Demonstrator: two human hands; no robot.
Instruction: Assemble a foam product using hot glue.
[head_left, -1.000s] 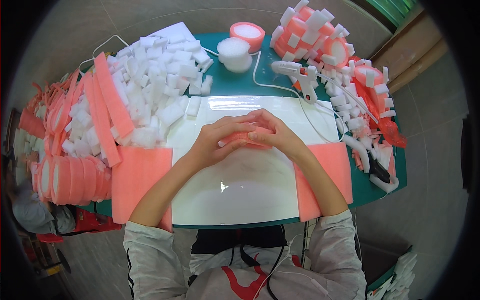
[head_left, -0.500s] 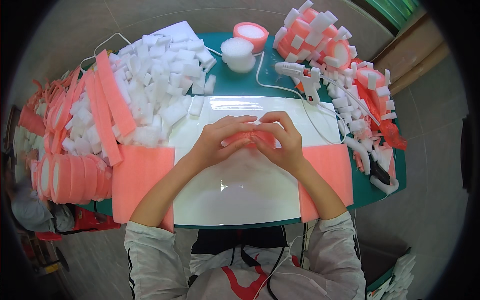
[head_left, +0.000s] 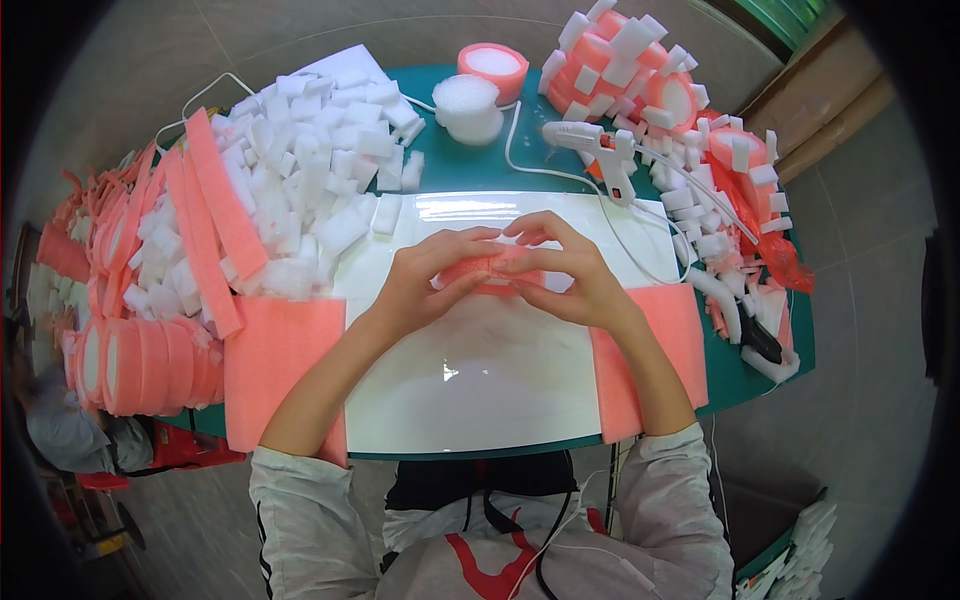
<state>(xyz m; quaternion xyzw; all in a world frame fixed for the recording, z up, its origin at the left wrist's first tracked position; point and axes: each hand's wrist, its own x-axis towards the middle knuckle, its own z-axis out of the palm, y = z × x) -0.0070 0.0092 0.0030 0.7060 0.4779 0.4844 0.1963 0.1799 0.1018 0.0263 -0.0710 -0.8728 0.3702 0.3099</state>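
Hands meet over the glossy white board [head_left: 470, 370] at the desk's [head_left: 470, 170] middle — left hand [head_left: 425, 285] and right hand [head_left: 575, 280] both pinch a small pink foam piece [head_left: 488, 268] between curled fingers; white foam blocks [head_left: 320, 170] lie heaped at left, a glue gun [head_left: 600, 145] beyond.

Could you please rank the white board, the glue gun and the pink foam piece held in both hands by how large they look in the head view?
1. white board
2. glue gun
3. pink foam piece, though both hands hide much of it, so this last place is unsure.
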